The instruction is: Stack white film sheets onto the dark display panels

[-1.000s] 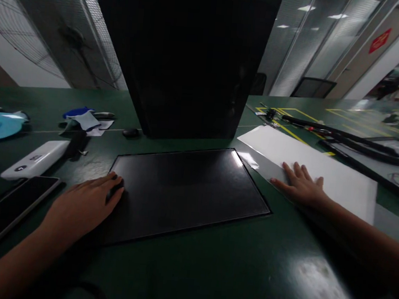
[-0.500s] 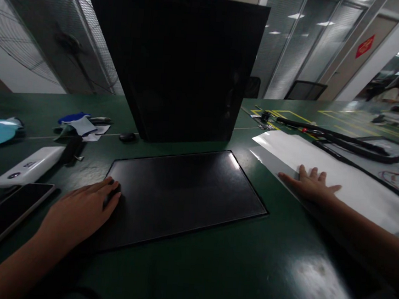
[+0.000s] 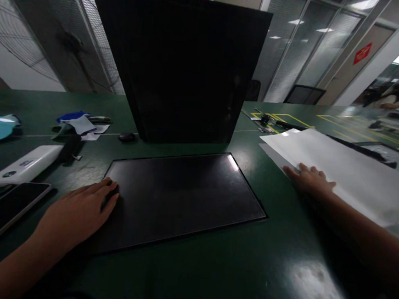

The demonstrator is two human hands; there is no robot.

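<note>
Left hand (image 3: 73, 211) is resting at left edge of dark panel (image 3: 189, 194) on desk (image 3: 189, 277); grip unclear. Right hand (image 3: 309, 182) is splaying over near edge of white sheet (image 3: 360, 169), right of dark panel; light, flat pressure would be avoiding creases.

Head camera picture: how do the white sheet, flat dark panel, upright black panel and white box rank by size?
Upright black panel
Flat dark panel
White sheet, partly out of frame
White box

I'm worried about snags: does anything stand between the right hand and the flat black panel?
Nothing visible does; only green tabletop separates the right hand, at the white sheet, from the flat black panel.
</note>
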